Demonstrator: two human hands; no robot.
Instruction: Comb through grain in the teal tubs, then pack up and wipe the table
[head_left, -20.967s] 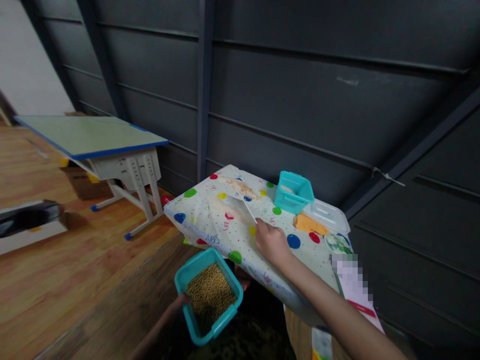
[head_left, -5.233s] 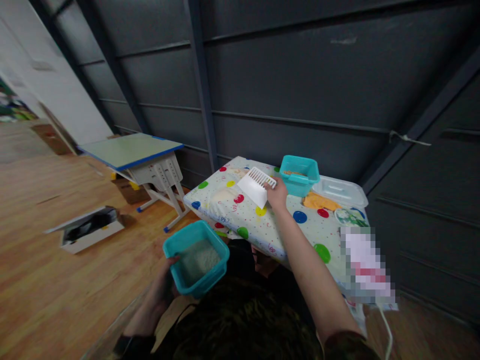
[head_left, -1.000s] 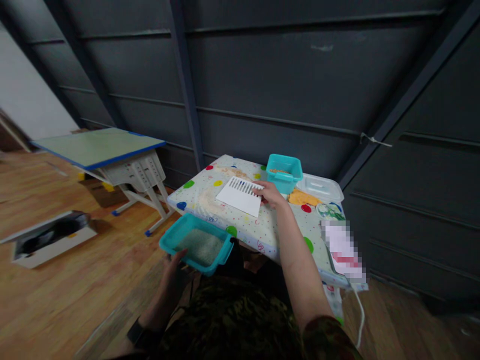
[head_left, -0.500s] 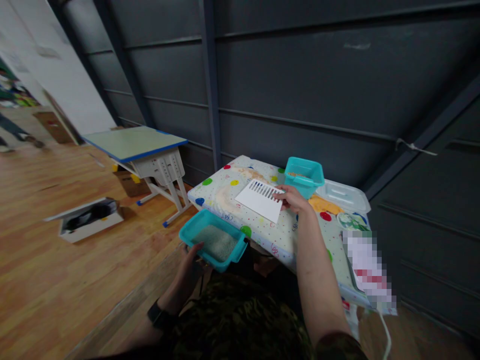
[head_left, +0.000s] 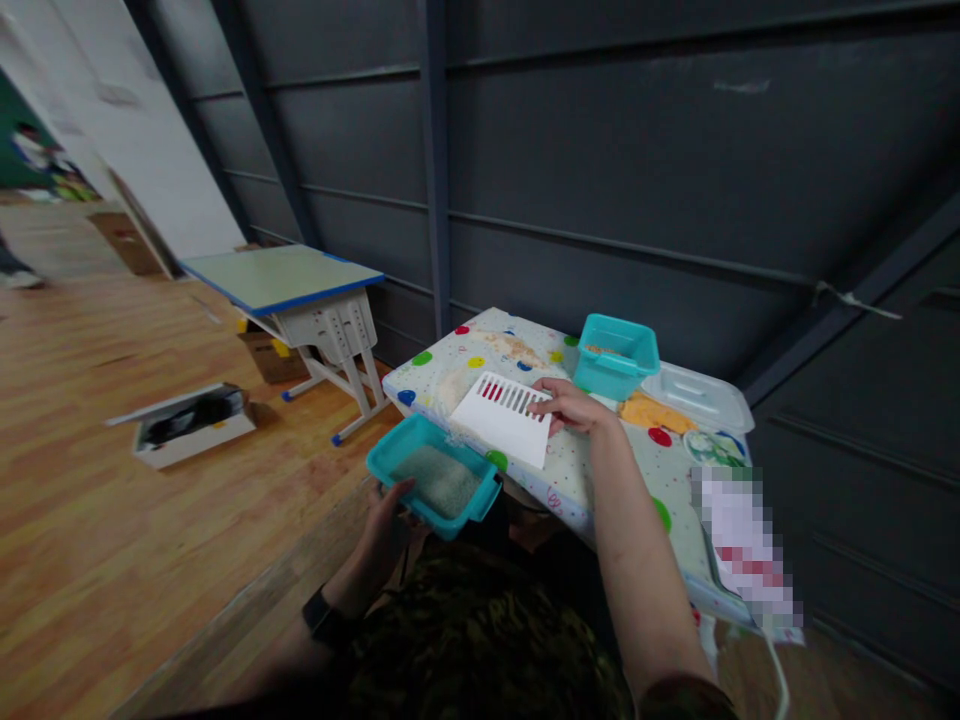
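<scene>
My left hand [head_left: 384, 520] is closed on the near rim of a teal tub [head_left: 433, 483] filled with pale grains, held just below the table's front edge. My right hand [head_left: 570, 405] grips the right edge of a white slotted scraper [head_left: 501, 420] that lies flat on the polka-dot tablecloth [head_left: 600, 470], its lower edge near the tub. A patch of scattered grains [head_left: 514, 348] lies on the cloth beyond the scraper.
A second teal tub [head_left: 616, 357], a clear lid [head_left: 699, 396], an orange cloth [head_left: 649, 411] and a round printed lid [head_left: 712, 447] sit at the table's back right. A blue-edged desk [head_left: 285, 280] and an open box [head_left: 187, 422] stand on the wooden floor to the left.
The scraper has slid toward the table's front edge with my right hand. The teal tub, formerly full of brownish beans, now holds pale grains and sits close under the edge.
</scene>
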